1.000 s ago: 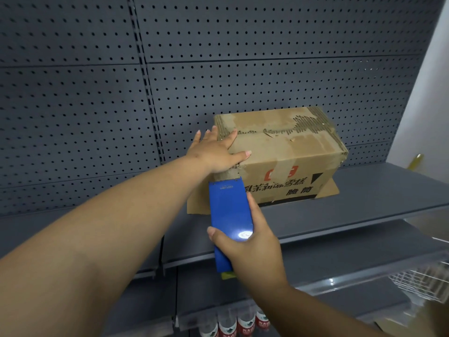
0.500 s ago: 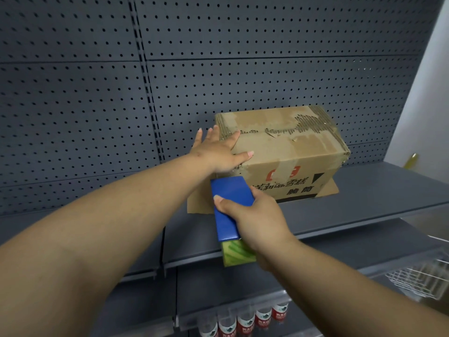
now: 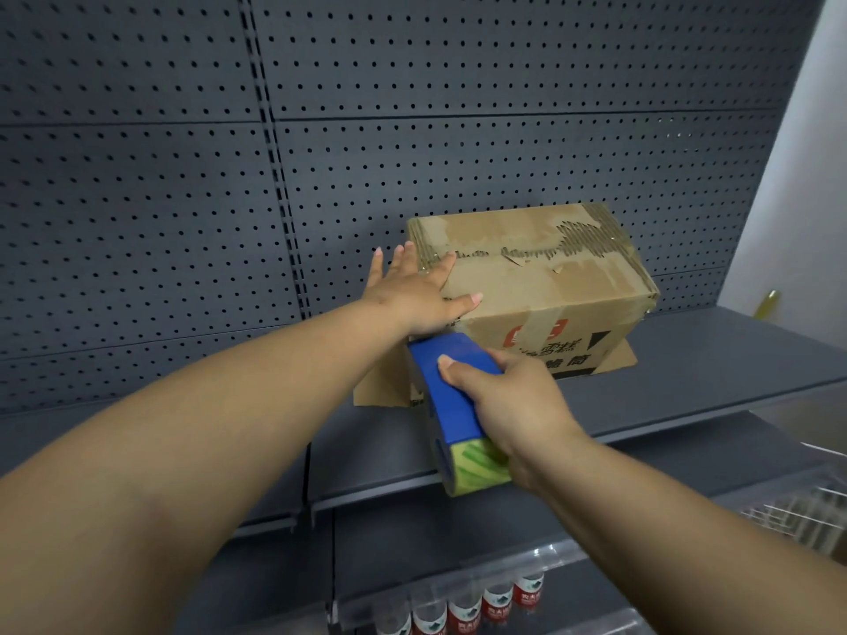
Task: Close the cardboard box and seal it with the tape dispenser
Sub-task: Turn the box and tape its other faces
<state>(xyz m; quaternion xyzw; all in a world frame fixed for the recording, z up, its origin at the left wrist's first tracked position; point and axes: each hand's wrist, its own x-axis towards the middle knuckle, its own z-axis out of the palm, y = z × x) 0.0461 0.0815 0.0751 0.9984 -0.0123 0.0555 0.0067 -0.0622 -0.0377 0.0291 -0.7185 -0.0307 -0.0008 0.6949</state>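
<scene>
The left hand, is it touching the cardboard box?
Touching. In the head view the left hand lies flat on the top near corner of the cardboard box, straight fingers spread over its edge, with no gap showing under the palm.

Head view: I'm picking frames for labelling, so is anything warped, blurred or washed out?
Head view: wide-angle bend bows the pegboard seams; wire basket at the right edge is smeared; cardboard box and tape dispenser are sharp, evenly lit.
</scene>
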